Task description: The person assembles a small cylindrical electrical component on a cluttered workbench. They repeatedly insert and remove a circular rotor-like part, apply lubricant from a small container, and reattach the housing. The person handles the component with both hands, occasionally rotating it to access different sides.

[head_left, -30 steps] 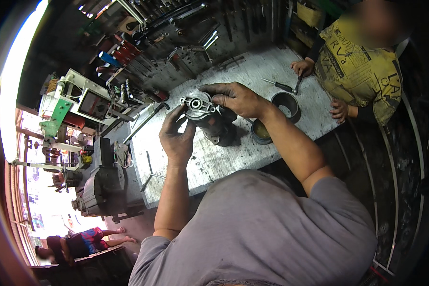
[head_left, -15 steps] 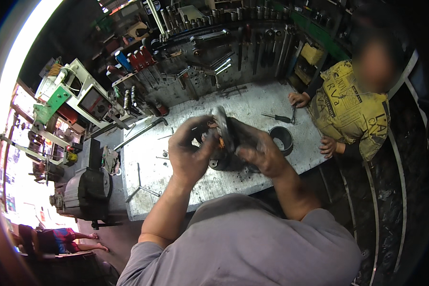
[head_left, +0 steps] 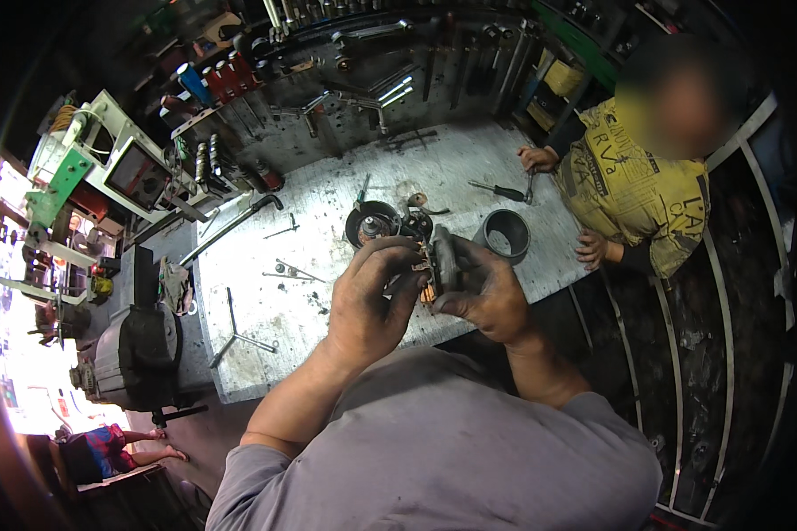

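Observation:
My left hand (head_left: pixel 370 296) and my right hand (head_left: pixel 480 290) both grip a small metal motor part (head_left: pixel 436 261) with copper-coloured bits, held up close above the workbench (head_left: pixel 266 305). The fingers of both hands are greasy and wrapped around it, so most of the part is hidden. Just behind my hands a dark round housing (head_left: pixel 372 221) with more metal pieces lies on the bench. A grey metal ring (head_left: pixel 503 235) sits to the right of it.
Another person in a yellow printed shirt (head_left: pixel 633 190) stands at the bench's right end, one hand (head_left: pixel 540 159) by a screwdriver (head_left: pixel 498 189). A T-shaped wrench (head_left: pixel 236 336), a long bar (head_left: pixel 230 227) and small bolts lie at left. Tools hang on the back wall. A black motor (head_left: pixel 133 350) sits lower left.
I have lifted the part off the bench and brought it closer, turning it on edge between both hands. The view has shifted slightly and the round housing now shows behind my hands.

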A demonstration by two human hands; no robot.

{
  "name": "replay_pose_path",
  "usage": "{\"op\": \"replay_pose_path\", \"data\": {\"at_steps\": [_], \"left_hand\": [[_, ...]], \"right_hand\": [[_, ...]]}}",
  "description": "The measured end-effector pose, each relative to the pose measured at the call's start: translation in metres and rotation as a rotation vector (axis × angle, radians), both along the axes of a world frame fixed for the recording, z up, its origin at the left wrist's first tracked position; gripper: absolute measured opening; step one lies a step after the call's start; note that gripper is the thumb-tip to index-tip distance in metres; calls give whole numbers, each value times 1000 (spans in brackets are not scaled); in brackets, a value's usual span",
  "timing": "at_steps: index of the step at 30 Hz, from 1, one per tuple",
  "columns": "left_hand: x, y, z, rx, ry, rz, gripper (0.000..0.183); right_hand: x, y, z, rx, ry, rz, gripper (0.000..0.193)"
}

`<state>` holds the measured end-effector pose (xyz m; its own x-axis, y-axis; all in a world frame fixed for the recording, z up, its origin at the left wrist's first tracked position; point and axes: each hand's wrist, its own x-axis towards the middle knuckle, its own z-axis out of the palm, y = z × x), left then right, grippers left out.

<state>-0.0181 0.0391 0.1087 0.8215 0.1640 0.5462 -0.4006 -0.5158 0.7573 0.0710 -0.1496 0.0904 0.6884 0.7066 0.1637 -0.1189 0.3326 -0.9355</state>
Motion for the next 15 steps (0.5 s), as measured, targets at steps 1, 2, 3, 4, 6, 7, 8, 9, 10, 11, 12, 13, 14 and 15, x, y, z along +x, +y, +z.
{"op": "replay_pose_path", "data": {"at_steps": [1,2,3,4,6,7,8,9,10,11,12,13,14,15], "left_hand": [[-1,1,0,6,-10,10,25],[-2,3,0,15,-15,24,25],[-4,4,0,24,-20,36,25],[-7,5,-2,-53,-35,29,25],[-10,7,-7,-194,-75,12,24],[-14,5,-11,-406,-95,-27,25],[-17,6,-14,-492,-112,-50,24],[-20,7,-17,-545,-105,-26,24],[-23,8,-20,-597,-110,-4,24],[-24,8,-23,-622,-142,25,27],[-26,7,-25,-656,-147,32,27],[-28,6,-27,-699,-148,53,28],[-30,6,-28,-755,-148,80,29],[-30,7,-29,-748,-166,112,30]], "right_hand": [[4,-2,0,12,3,-4,87],[7,-5,-1,-13,-27,-3,89],[12,-8,-1,-37,-87,-33,90],[17,-13,-1,-61,-146,-64,90],[41,-18,-2,-24,-242,-297,90],[63,-23,-1,-162,-308,-372,87],[90,-26,-1,-276,-418,-431,84],[120,-21,-6,-434,-564,-483,81],[150,-12,-15,-527,-796,-527,79],[178,1,-29,-839,-717,-448,78],[201,15,-47,-1095,-676,-362,76],[218,27,-68,-1243,-714,-253,79],[231,40,-90,-1409,-757,-140,81],[239,48,-112,-1447,-771,-116,79]]}}
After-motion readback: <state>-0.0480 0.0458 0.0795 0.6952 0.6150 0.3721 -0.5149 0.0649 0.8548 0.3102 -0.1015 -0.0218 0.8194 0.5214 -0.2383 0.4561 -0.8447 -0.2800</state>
